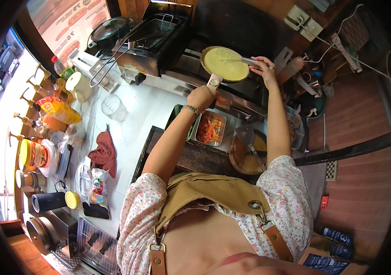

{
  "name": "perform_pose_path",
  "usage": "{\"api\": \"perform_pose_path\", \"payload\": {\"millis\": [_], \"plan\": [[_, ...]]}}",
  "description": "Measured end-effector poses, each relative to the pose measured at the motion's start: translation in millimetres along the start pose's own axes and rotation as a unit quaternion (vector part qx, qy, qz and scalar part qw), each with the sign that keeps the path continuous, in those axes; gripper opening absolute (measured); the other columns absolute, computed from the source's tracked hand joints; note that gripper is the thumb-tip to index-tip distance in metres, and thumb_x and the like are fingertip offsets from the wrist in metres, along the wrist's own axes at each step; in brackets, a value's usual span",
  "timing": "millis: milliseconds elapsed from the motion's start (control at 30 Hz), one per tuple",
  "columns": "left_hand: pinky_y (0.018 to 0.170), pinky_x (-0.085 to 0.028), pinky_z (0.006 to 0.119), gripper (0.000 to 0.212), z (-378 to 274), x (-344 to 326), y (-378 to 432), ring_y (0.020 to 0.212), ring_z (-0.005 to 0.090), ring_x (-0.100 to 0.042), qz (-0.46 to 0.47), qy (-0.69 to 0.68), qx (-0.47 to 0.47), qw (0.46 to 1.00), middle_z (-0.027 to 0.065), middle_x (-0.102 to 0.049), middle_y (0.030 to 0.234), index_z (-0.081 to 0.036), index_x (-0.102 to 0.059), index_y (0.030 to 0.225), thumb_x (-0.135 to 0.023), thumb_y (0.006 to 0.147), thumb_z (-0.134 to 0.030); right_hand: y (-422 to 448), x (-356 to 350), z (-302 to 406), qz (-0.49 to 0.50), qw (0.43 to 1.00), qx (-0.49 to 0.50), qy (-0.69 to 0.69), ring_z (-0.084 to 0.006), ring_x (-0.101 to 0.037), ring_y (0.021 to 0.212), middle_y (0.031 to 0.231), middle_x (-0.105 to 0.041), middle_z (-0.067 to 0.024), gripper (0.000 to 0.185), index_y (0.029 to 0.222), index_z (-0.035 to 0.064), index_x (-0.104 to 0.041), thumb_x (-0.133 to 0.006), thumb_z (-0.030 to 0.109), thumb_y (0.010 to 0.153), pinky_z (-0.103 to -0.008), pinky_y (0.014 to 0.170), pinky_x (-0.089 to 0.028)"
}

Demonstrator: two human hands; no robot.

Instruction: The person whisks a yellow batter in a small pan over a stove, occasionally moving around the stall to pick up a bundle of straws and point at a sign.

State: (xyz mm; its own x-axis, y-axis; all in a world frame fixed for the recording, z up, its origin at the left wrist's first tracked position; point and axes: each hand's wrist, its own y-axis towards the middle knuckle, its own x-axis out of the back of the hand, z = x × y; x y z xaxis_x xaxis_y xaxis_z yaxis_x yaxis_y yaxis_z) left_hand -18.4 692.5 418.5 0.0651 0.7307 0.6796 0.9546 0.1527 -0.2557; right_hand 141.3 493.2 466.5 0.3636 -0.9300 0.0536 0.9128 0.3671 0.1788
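Note:
My left hand point(202, 97) is closed around the light-coloured handle of a pan point(202, 65), which it holds over the cooking range. Smooth yellow liquid point(224, 67) fills the pan. In my right hand point(265, 70) is the metal handle of a wire whisk point(249, 61); its wires lie over the yellow liquid. Nearer my body, below the pan, a metal tray point(211, 142) holds cut red and orange vegetables. A spatula point(246, 135) rests across a round brown bowl point(235, 158) to the right of the tray.
A black grill point(137, 62) with a wire basket stands left of the pan. On the white counter point(137, 99) are a clear measuring cup point(113, 107), a reddish-brown cloth point(103, 153), pump bottles and packets. Spatulas and a bin point(315, 106) are at the right. A white cable point(350, 58) hangs at upper right.

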Motion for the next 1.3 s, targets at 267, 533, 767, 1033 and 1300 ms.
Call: {"api": "perform_pose_path", "payload": {"millis": [267,533,767,1033,1300], "plan": [[0.067,-0.045,0.036,0.039,3,-1,-2,0.077,0.0283,-0.059,-0.031,0.004,-0.015,0.999,0.0163,-0.06,0.078,-0.003,-0.06,0.079,-0.049,0.072,-0.04,-13,38,59,0.051,0.996,-0.035,-0.057,-0.0168,-0.059,0.054,0.082,-0.061,-0.0119,0.014,0.081,-0.001,-0.058,-0.051,0.009,0.073,-0.023,0.051,-0.051],[0.067,-0.045,0.036,0.041,6,1,-1,0.075,0.0284,-0.059,-0.012,-0.012,0.007,1.0,0.016,-0.06,0.074,-0.001,-0.06,0.077,-0.049,0.072,-0.04,-9,10,35,0.076,0.996,-0.026,-0.037,-0.0194,-0.06,0.058,0.088,-0.06,-0.0148,0.017,0.084,-0.0013,-0.057,-0.048,0.009,0.074,-0.0239,0.054,-0.051],[0.067,-0.046,0.036,0.038,5,-3,2,0.075,0.0292,-0.059,-0.003,-0.01,-0.008,1.0,0.0162,-0.06,0.075,-0.002,-0.061,0.077,-0.049,0.071,-0.038,-2,0,18,-0.006,0.999,0.011,-0.048,-0.0195,-0.059,0.055,0.085,-0.061,-0.0138,0.017,0.079,-0.0025,-0.057,-0.046,0.009,0.073,-0.0242,0.052,-0.051],[0.056,-0.045,0.037,0.044,7,-4,0,0.059,0.0266,-0.058,-0.05,0.006,-0.053,0.997,0.014,-0.056,0.056,0.003,-0.056,0.072,-0.044,0.078,-0.039,-3,13,15,-0.051,0.996,0.031,-0.071,-0.0141,-0.056,0.05,0.078,-0.06,-0.0104,0.017,0.076,-0.0016,-0.058,-0.044,0.007,0.073,-0.0206,0.046,-0.047],[0.054,-0.046,0.036,0.034,21,-15,15,0.059,0.0253,-0.059,-0.058,0.098,-0.138,0.984,0.0121,-0.056,0.057,-0.003,-0.057,0.076,-0.042,0.081,-0.032,0,13,13,-0.042,0.995,0.053,-0.074,-0.0129,-0.055,0.051,0.076,-0.06,-0.0107,0.015,0.074,-0.0021,-0.058,-0.046,0.007,0.073,-0.0208,0.048,-0.048]]}}
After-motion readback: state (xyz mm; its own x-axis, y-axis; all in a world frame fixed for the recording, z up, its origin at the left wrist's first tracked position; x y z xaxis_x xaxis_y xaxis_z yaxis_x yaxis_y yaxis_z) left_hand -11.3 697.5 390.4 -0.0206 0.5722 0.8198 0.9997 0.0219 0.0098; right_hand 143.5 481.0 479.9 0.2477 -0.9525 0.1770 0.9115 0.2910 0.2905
